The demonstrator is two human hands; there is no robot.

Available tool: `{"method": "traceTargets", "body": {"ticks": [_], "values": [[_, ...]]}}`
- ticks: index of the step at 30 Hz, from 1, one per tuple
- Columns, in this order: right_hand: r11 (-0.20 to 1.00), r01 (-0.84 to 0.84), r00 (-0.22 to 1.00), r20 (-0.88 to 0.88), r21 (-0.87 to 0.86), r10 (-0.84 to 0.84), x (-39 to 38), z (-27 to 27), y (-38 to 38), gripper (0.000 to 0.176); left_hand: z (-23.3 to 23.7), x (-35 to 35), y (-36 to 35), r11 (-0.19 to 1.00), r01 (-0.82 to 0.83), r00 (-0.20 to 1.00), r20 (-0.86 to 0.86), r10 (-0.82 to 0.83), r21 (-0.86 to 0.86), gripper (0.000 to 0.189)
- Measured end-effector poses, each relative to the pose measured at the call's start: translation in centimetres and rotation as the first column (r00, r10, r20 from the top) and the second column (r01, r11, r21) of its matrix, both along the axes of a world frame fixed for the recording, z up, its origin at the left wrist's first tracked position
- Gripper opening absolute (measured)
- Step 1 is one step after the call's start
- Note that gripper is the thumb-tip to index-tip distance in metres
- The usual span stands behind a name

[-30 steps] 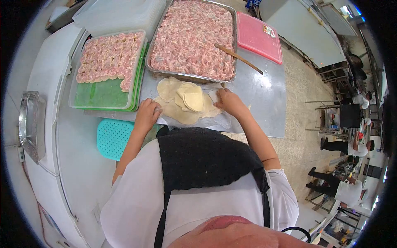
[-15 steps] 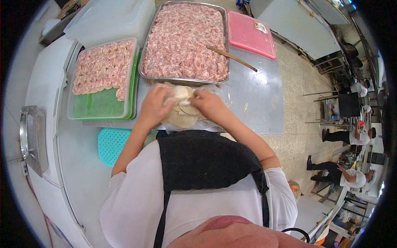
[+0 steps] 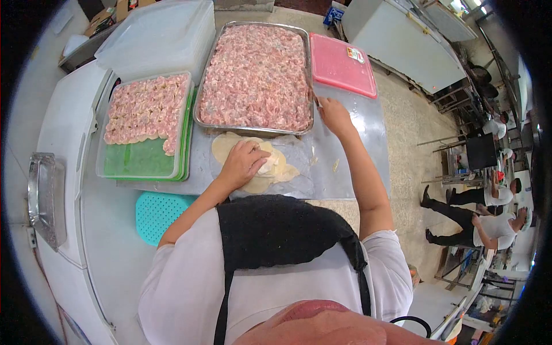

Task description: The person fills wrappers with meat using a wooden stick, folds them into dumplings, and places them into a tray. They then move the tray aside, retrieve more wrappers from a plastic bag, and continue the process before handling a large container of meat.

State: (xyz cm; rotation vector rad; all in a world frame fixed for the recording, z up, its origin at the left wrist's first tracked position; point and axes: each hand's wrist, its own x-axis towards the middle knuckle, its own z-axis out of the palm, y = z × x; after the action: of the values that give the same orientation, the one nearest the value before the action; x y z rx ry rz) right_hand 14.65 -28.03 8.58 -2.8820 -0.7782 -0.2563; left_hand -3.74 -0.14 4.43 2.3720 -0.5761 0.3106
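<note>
My left hand (image 3: 242,165) is over a pile of thin pale dough wrappers (image 3: 227,146), its fingers curled round a small whitish wrapper (image 3: 268,168). The pile lies on a crumpled clear plastic sheet (image 3: 299,184) close to my apron. Out to the right, my right hand (image 3: 334,117) is closed on a thin wooden stick (image 3: 315,99) at the right rim of a big metal tray; most of the stick is hidden. Pinkish minced meat (image 3: 253,75) fills that tray (image 3: 198,118) nearly to its edges.
Left of the tray, rows of filled dumplings (image 3: 146,106) sit in a clear container (image 3: 99,164) with a green bottom. Clear lidded boxes (image 3: 152,34) stand behind it. A pink lid (image 3: 345,69) lies at the back right. A turquoise perforated sheet (image 3: 158,215) is below left. Several people stand far right.
My right hand has left the wrappers and moved right and up to the stick, which no longer lies across the tray's corner. My left hand stays at the pile. The view has shifted slightly.
</note>
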Motion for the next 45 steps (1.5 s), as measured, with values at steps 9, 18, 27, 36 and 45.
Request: {"method": "traceTargets", "body": {"ticks": [9, 18, 27, 36, 45], "values": [[0.991, 0.001, 0.96, -0.277, -0.137, -0.039, 1.1, 0.4, -2.0, 0.023, -1.6, -0.7, 3.2, 0.662, -0.302, 0.924, -0.382, 0.024, -0.687, 0.025], [0.969, 0.248, 0.867, -0.446, -0.001, -0.222, -3.3, -5.3, -0.8, 0.036, -2.9, 4.6, 7.2, -0.358, -0.564, 0.815, -0.572, -0.092, -0.745, 0.029], [0.903, 0.315, 0.928, -0.294, 0.293, -0.228, -1.0, 0.0, -6.6, 0.016, -3.1, 4.1, 6.5, -0.286, -0.6, 0.789, -0.612, -0.056, -0.747, 0.023], [0.99, -0.109, 0.962, -0.259, -0.087, 0.084, -5.1, 15.8, 0.3, 0.023, -1.0, 3.5, 6.2, -0.191, -0.554, 0.824, -0.567, 0.019, -0.811, 0.021], [0.935, -0.276, 0.961, -0.027, -0.224, 0.277, -6.2, 3.8, 6.2, 0.017, -1.4, 1.9, 7.7, 0.039, -0.662, 0.749, -0.663, -0.005, -0.749, 0.022]]}}
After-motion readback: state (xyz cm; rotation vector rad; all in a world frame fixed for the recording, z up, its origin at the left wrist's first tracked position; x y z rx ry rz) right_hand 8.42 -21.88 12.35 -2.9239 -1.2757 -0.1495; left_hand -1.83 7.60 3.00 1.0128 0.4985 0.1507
